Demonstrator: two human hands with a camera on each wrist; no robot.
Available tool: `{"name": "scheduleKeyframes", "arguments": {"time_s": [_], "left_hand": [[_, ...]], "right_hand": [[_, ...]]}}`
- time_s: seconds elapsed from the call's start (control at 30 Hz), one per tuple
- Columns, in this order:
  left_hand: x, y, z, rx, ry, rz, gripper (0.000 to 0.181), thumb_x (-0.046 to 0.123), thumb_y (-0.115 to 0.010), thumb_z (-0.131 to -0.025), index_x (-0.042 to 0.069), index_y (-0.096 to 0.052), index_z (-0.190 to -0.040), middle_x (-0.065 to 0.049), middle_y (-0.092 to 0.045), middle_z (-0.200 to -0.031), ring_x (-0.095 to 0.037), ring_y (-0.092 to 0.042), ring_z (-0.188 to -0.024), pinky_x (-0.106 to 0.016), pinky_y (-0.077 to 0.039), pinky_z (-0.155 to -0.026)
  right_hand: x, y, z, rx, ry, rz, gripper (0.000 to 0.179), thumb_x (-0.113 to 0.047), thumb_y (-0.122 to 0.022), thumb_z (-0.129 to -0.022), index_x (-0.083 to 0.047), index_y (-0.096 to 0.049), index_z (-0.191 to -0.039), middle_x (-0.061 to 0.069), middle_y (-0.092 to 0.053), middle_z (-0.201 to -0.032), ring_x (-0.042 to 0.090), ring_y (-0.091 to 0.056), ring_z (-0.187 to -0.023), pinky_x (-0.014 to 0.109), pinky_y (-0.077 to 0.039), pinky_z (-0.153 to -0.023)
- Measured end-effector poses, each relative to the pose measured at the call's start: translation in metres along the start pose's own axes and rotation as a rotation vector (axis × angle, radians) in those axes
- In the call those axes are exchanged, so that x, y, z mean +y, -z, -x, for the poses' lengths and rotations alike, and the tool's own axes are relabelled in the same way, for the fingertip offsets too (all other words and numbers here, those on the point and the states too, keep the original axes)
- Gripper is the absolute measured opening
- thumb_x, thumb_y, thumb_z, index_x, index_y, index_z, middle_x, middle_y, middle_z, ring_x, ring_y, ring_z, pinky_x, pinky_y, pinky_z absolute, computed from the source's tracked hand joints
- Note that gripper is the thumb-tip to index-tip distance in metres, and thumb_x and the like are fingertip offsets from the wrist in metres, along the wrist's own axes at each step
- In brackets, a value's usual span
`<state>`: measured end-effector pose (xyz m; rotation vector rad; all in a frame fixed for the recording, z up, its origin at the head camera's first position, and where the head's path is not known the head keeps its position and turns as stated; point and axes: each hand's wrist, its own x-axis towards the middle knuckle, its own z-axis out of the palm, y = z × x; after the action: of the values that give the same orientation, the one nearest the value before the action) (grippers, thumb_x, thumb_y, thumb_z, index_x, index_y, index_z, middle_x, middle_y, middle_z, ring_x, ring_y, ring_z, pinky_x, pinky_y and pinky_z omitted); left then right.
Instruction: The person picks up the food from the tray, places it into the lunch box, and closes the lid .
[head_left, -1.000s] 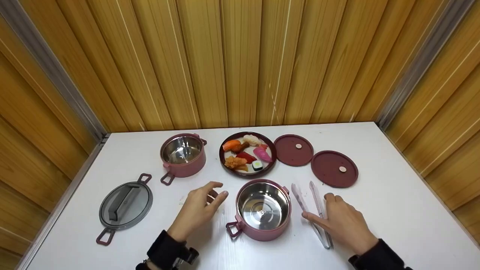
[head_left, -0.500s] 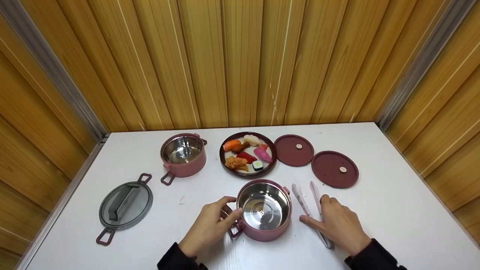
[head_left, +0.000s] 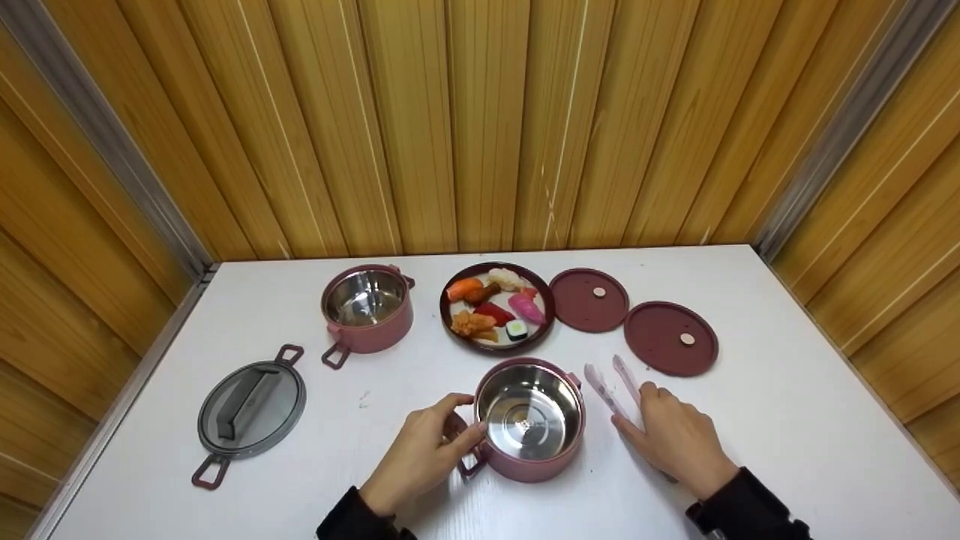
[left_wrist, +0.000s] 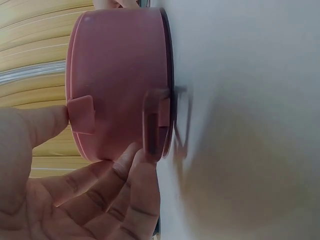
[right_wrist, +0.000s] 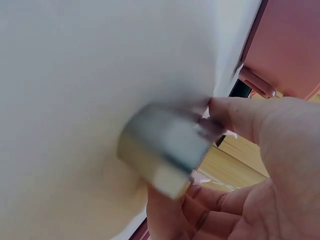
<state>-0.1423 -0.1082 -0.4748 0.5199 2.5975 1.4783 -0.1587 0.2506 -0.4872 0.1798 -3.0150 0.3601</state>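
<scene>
My left hand holds the near-left side of a pink pot with a shiny steel inside. In the left wrist view the thumb touches a small tab near the rim, and the fingers lie against the wall beside the loop handle. My right hand grips a pair of tongs to the right of the pot. Their pale tips point away from me and stand apart. In the right wrist view the metal bend of the tongs is blurred between thumb and fingers.
Behind the pot stands a dark-rimmed plate of toy sushi and fried food. Two dark red discs lie right of it. A second pink pot and a grey lid with handles are on the left. Wooden panels enclose the table.
My left hand has come right onto the pot and taken hold of it. The right hand has closed on the tongs, bringing their tips nearer together and shifting them slightly.
</scene>
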Motion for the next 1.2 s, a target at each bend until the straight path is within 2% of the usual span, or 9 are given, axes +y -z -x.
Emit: {"name": "scheduleKeyframes", "arguments": {"time_s": [0.33, 0.53, 0.8, 1.03, 1.2], "left_hand": [[-0.002, 0.0, 0.0, -0.003, 0.01, 0.005, 0.048, 0.033, -0.074, -0.107, 0.002, -0.067, -0.143, 0.001, -0.073, -0.087, -0.003, -0.06, -0.076, -0.022, -0.048, -0.07], [-0.002, 0.001, 0.001, -0.01, 0.026, 0.002, 0.049, 0.035, -0.074, -0.107, 0.002, -0.067, -0.143, 0.001, -0.073, -0.087, -0.004, -0.061, -0.076, -0.022, -0.049, -0.069], [-0.002, -0.001, 0.002, 0.007, -0.006, -0.025, 0.048, 0.037, -0.074, -0.107, 0.003, -0.067, -0.14, 0.002, -0.073, -0.085, 0.0, -0.061, -0.074, -0.022, -0.05, -0.07], [-0.004, -0.003, 0.001, -0.015, 0.034, -0.011, 0.049, 0.04, -0.072, -0.108, 0.003, -0.067, -0.141, 0.005, -0.071, -0.084, -0.001, -0.06, -0.072, -0.021, -0.05, -0.07], [-0.004, -0.003, 0.001, -0.018, 0.025, -0.007, 0.051, 0.041, -0.07, -0.109, 0.002, -0.066, -0.142, 0.001, -0.075, -0.086, 0.0, -0.06, -0.071, -0.022, -0.05, -0.069]], "right_hand": [[0.005, 0.003, -0.004, -0.014, 0.013, 0.0, 0.043, -0.033, -0.082, -0.098, 0.003, -0.058, -0.101, 0.01, -0.06, -0.075, 0.028, -0.062, -0.06, 0.048, -0.051, -0.05], [0.006, 0.011, -0.008, -0.011, 0.019, 0.013, 0.043, -0.035, -0.079, -0.101, 0.002, -0.057, -0.109, 0.016, -0.067, -0.076, 0.035, -0.067, -0.062, 0.052, -0.051, -0.051], [0.006, 0.019, -0.015, 0.106, 0.056, 0.011, 0.043, -0.028, -0.082, -0.096, 0.0, -0.049, -0.101, 0.018, -0.062, -0.068, 0.042, -0.064, -0.055, 0.057, -0.051, -0.047], [0.004, 0.032, -0.027, 0.028, 0.027, -0.043, 0.042, -0.032, -0.075, -0.103, 0.002, -0.05, -0.11, 0.024, -0.067, -0.077, 0.044, -0.067, -0.062, 0.059, -0.051, -0.05], [0.003, 0.038, -0.038, 0.007, 0.034, -0.064, 0.042, -0.031, -0.072, -0.105, 0.002, -0.048, -0.113, 0.019, -0.063, -0.074, 0.038, -0.061, -0.058, 0.055, -0.05, -0.049]]}}
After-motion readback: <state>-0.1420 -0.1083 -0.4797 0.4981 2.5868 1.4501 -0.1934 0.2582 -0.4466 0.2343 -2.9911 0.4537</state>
